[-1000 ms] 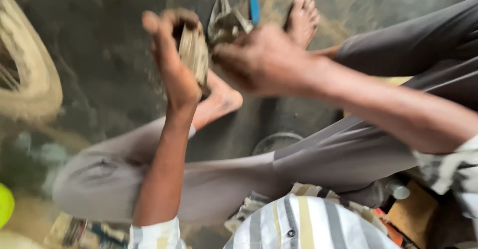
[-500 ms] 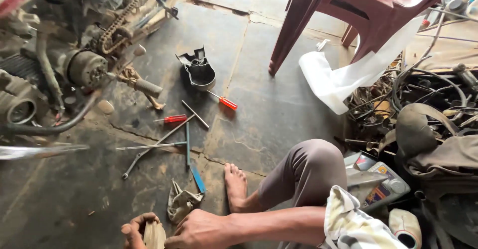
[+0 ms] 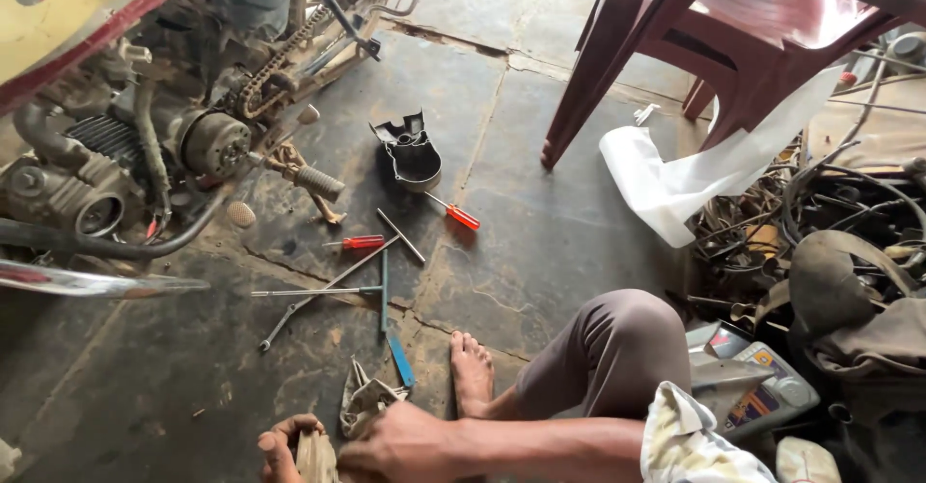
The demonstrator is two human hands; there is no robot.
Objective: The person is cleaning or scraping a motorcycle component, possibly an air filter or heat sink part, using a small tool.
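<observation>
Dark, oil-stained stone floor (image 3: 540,232), cracked along its joints, under a stripped motorcycle engine (image 3: 125,165) at ten o'clock and a maroon plastic chair (image 3: 733,39) at one o'clock. White plastic sheet (image 3: 694,179) draped below the chair, just beside a heap of cables and scrap (image 3: 830,242) at three o'clock.

Scattered mid-floor: black plastic cover (image 3: 413,155) at twelve o'clock, red-handled screwdriver (image 3: 451,213) touching its lower edge, second red-handled screwdriver (image 3: 355,242) near it at eleven o'clock, blue-handled T-wrench (image 3: 390,329) running down toward six o'clock, long spanner (image 3: 323,290) crossing it.

At six o'clock, bottom edge: left hand (image 3: 282,449), fingers curled and closed around a dirty tan part (image 3: 314,459), mostly cut off by the frame. Right hand (image 3: 400,442) just beside it at the part's three o'clock side, fingers bent and pressed against the same part; full grip hard to tell. Crumpled grey metal piece (image 3: 365,401) just above the hands, touching the wrench's blue handle. Bare foot (image 3: 473,372) near the right forearm, bent knee in brown trousers (image 3: 617,343) at four o'clock.
</observation>
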